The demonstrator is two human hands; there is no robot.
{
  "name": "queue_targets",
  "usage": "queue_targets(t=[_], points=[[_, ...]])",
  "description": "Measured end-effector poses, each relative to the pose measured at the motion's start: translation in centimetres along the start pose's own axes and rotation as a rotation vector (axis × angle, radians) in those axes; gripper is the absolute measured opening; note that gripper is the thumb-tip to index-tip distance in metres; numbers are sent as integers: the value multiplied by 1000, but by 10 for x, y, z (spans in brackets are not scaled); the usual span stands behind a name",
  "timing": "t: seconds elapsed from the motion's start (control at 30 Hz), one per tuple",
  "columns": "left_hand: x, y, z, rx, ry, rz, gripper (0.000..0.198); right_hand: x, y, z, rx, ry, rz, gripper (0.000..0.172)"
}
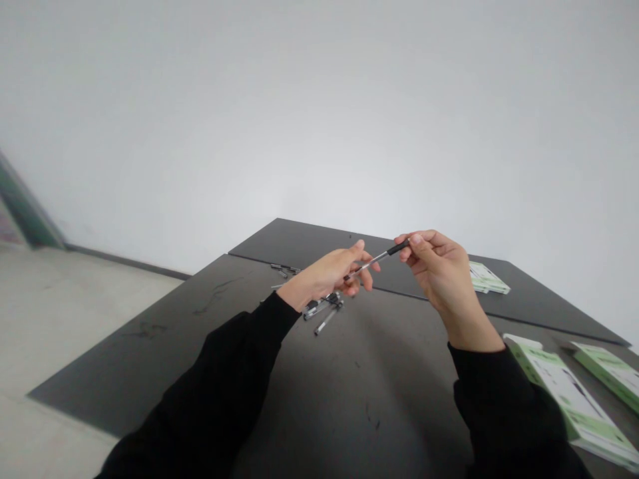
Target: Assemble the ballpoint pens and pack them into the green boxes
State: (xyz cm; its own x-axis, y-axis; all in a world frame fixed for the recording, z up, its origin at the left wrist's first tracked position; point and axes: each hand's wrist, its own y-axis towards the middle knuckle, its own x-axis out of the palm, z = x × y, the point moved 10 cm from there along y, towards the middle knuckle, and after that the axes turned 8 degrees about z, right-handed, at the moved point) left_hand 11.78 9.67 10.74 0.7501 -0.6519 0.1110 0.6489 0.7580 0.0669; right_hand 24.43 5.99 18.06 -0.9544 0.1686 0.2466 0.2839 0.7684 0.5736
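A slim pen (379, 257) with a clear barrel and a black end is held slanted above the dark table (319, 392). The fingertips of my right hand (436, 263) pinch its black upper end. My left hand (344, 269) is at the lower end, thumb raised and fingers spread apart, with the pen passing in front of the fingers; whether they touch it is hard to tell. Below and behind my left hand lies a loose pile of several similar pens (327, 316), partly hidden by the hand and wrist.
Green and white boxes (574, 392) lie at the right edge, with another box (616, 372) beside them. Farther back on the right are more green and white packs (486, 278). A pale wall (319, 120) stands behind the table.
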Motion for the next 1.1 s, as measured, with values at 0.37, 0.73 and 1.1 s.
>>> queue_targets(t=[0.37,0.73,1.1], points=[[-14,3,12,148,-145,271,23,7,-3,5,47,59,15,20],[-5,5,-7,-83,-80,125,42,2,-3,10,41,-60,7,21],[-15,4,10,99,-21,249,25,9,-6,12,68,-33,-28,21]])
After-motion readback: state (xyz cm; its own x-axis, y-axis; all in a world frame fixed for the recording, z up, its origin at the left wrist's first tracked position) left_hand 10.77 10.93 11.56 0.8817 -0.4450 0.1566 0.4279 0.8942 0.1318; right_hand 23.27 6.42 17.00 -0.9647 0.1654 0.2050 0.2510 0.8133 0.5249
